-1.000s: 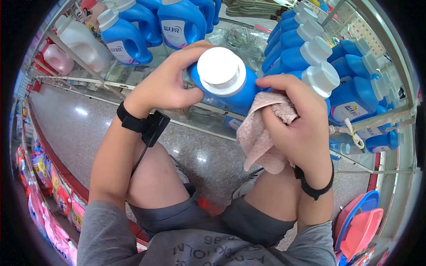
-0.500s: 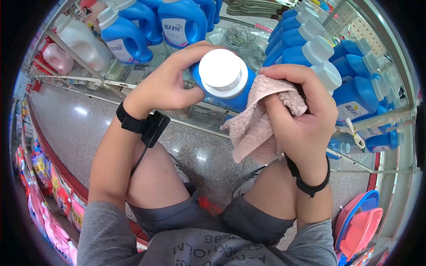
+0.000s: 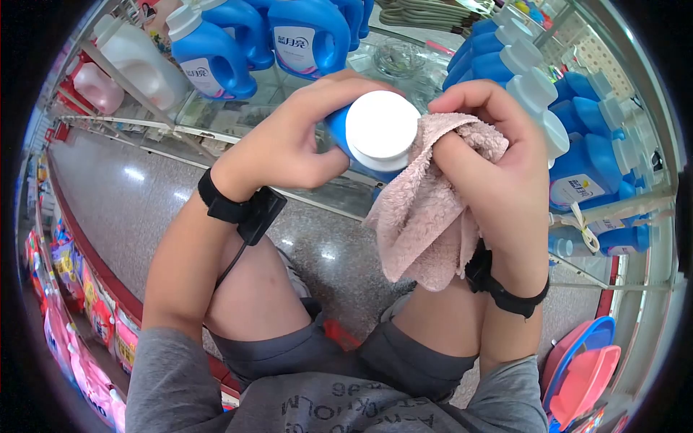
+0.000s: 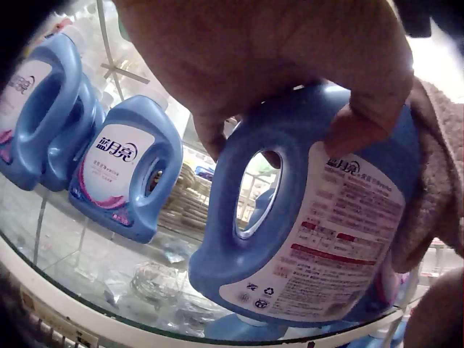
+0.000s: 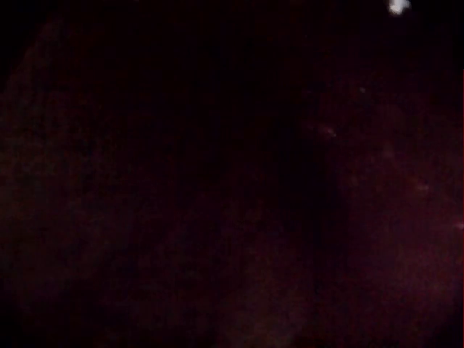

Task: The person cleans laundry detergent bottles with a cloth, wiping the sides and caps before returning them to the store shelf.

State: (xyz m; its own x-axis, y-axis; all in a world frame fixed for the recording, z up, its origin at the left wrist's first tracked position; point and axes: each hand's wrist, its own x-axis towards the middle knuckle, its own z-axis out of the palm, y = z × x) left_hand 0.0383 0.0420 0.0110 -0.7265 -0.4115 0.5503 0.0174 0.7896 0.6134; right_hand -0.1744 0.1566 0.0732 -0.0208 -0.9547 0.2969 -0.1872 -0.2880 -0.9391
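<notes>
A blue bottle (image 4: 239, 239) with a white cap (image 3: 381, 126) is held up over the glass shelf, its handle and printed back label showing in the left wrist view. The left hand (image 3: 292, 141) grips it near the top, thumb and fingers around its upper body. In the right hand (image 3: 498, 162) a pink cloth (image 3: 426, 216) is pinched between thumb and fingers, its folds hanging down and lying against the bottle's right side. The right wrist view is almost wholly dark.
Blue bottles (image 3: 296, 43) stand at the back left, beside a white jug (image 3: 137, 65). Several more (image 3: 585, 169) line the right side by a metal rail. Coiled clear items (image 3: 398, 59) lie on the glass shelf. Basins (image 3: 588, 375) sit at lower right.
The left hand and the bottle have shifted slightly right, and the cap now faces the head camera more squarely. The cloth has moved up along the bottle's right side.
</notes>
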